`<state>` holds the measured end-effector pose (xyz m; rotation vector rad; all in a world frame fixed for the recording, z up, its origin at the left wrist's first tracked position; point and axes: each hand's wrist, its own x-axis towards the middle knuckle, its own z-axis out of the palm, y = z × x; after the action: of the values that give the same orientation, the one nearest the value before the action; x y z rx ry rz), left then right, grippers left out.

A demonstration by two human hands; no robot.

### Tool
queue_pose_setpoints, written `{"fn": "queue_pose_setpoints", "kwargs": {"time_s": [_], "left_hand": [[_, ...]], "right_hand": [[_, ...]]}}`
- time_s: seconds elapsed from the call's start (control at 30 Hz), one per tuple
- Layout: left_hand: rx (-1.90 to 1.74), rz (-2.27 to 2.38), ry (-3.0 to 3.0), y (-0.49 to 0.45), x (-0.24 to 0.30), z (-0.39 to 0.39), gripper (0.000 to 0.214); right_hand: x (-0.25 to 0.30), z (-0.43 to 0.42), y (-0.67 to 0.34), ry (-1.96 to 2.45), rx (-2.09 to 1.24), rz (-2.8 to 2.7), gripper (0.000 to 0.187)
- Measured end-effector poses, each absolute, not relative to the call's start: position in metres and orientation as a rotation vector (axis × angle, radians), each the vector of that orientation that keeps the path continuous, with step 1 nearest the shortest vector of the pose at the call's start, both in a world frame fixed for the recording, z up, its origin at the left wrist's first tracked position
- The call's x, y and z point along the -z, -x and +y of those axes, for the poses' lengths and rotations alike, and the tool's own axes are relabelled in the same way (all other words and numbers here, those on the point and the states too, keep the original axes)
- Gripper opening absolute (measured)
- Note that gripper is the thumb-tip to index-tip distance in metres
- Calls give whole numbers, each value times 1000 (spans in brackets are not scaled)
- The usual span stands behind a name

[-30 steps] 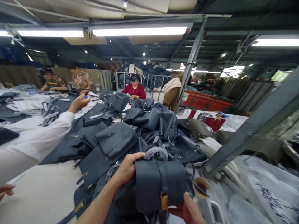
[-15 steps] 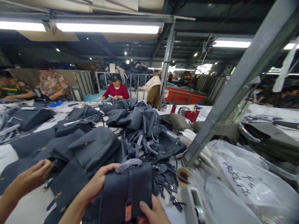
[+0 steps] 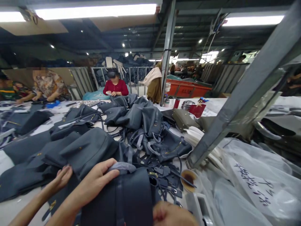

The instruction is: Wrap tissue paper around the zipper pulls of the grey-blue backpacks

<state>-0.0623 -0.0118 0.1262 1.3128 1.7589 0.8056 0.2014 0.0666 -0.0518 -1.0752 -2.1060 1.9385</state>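
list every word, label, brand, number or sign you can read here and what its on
No text can be read with certainty.
Clear plastic sack at right: dark handwriting shows, set at a slant; too unclear to quote.
Orange bin at the back: faint dark marks, too small and blurred to read.
Dark bag in front: no lettering can be made out.
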Motion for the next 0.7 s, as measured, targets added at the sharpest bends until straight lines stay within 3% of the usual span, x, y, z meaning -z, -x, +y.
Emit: {"fn": "queue_pose_setpoints", "kwargs": {"time_s": [0.03, 0.1, 0.27, 0.5, 0.7], "left_hand": [[-864, 1721, -1253, 57, -124, -9, 37], [-968, 1658, -1152, 53, -121, -7, 37], [-1088, 1645, -1027, 57, -115, -16, 39], [-1208, 1654, -951, 52, -105, -15, 38], [-1156, 1603, -1018, 29, -115, -3, 31]], "right_hand": [[61, 89, -207, 1196, -1602, -2249, 8], [79, 134, -209, 1305, -1336, -2256, 12], [120, 188, -180, 1486, -950, -2111, 11], [128, 193, -183, 1315, -1033, -1908, 18], [22, 188, -224, 1067, -1310, -1318, 28]]}}
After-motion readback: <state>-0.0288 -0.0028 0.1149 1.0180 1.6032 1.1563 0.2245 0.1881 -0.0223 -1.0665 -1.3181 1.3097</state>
